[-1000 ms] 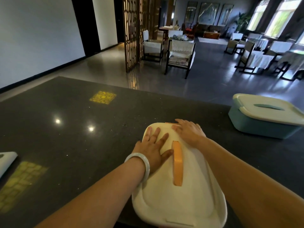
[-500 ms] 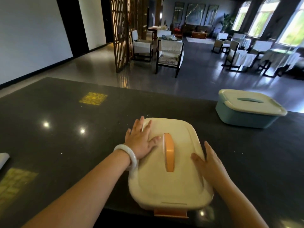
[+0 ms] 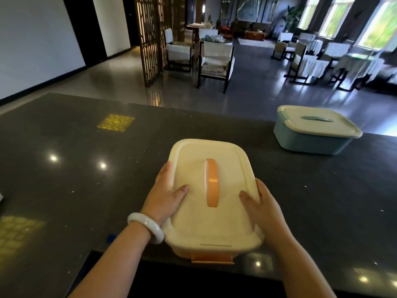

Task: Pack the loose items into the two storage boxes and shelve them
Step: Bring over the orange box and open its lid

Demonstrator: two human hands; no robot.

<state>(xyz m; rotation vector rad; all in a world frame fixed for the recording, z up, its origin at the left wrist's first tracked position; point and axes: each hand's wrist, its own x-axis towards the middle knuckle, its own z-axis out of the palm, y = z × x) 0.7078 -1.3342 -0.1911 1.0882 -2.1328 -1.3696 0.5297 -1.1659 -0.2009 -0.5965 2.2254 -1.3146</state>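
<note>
On counter: cream box point(image 3: 214, 203), lid on, at near edge of dark counter point(image 3: 75, 179), right in front of the person.
Handle: orange handle point(image 3: 212, 182) lying flat along middle of lid, running away from camera.
Latch: orange latch point(image 3: 212, 258) at near side of cream box, below lid rim.
Left hand: left hand point(image 3: 164, 197) gripping left side of cream box, thumb lying on lid, fingers wrapped down over the edge (tips hidden).
Right hand: right hand point(image 3: 263, 206) gripping right side the same way, thumb on lid, fingers curled over rim.
Wrist: white bangle point(image 3: 145, 226) on left wrist, touching near-left corner of lid.
Far right: teal box point(image 3: 315, 131), pale lid on, teal handle flat on top; well apart from cream box, near far edge of counter.
Counter surface: glossy, with ceiling-light spots and yellow lattice reflections point(image 3: 116, 123).
Beyond counter: chairs point(image 3: 216, 61), wooden lattice screen point(image 3: 150, 39), draped tables beside bright windows.
</note>
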